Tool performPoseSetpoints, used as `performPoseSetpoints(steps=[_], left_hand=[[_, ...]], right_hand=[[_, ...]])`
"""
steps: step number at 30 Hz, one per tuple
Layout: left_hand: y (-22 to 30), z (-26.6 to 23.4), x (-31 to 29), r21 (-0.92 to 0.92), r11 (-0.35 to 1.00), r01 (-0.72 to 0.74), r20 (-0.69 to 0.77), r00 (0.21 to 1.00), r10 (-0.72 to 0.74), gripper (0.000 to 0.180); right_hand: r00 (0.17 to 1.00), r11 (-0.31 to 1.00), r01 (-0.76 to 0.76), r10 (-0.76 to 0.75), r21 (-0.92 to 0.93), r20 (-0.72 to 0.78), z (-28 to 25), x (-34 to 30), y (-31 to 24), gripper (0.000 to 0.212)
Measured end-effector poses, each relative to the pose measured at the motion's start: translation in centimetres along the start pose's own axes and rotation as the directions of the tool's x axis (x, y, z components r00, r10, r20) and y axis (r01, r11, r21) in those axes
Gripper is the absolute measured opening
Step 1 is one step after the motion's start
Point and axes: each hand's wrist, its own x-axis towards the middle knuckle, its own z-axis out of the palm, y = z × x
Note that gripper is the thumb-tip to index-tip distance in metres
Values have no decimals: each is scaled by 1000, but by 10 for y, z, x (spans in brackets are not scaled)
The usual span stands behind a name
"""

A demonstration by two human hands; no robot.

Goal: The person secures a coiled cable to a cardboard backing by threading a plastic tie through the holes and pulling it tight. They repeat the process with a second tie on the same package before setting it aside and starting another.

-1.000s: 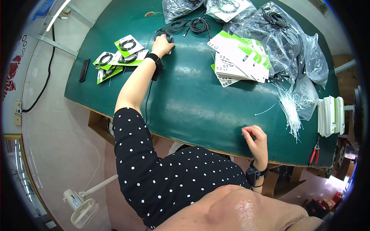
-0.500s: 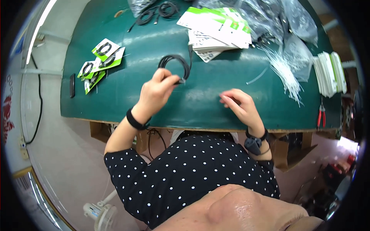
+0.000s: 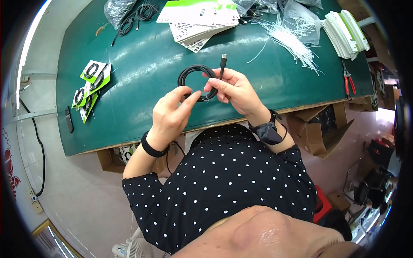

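Coiled black cable (image 3: 181, 78) held over green tabletop (image 3: 142, 81)

The left hand (image 3: 170, 112) pinches the coil's lower edge while the right hand (image 3: 237, 91) grips its right side, a metal-tipped plug (image 3: 223, 62) standing up just beyond the fingers. Good handling here likely means light, even pressure from both sides, loops stacked flush, and the plug kept clear of the ring

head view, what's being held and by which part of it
A coiled black cable: the right hand holds its right side, beside the upright connector; the left hand touches its lower left.
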Motion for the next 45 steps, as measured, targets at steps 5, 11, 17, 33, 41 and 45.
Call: performPoseSetpoints(steps=[5, 11, 17, 33, 41, 45], left_hand=[[2, 7, -22, -167, 961, 220, -310, 914, -263, 24], [19, 19, -12, -705, -447, 550, 703, 466, -536, 23], [-4, 48, -21, -742, -557, 372, 654, 584, -481, 29], [19, 64, -4, -236, -877, 419, 875, 484, -5, 12], [17, 66, -6, -162, -892, 422, 876, 478, 67, 11], [17, 66, -6, -122, -902, 413, 867, 487, 106, 13]], right_hand=[[995, 995, 96, -96, -16, -34, 0, -5, -4, 28], [996, 991, 88, -84, -102, 43, 14, -7, -1, 30], [973, 929, 215, -229, -303, -12, 24, -15, 5, 21], [879, 489, 289, -476, -823, 26, 31, -10, 9, 26], [918, 518, 236, -396, -822, 14, 30, -9, 7, 28], [937, 565, 211, -349, -798, 1, 29, -7, 6, 28]])
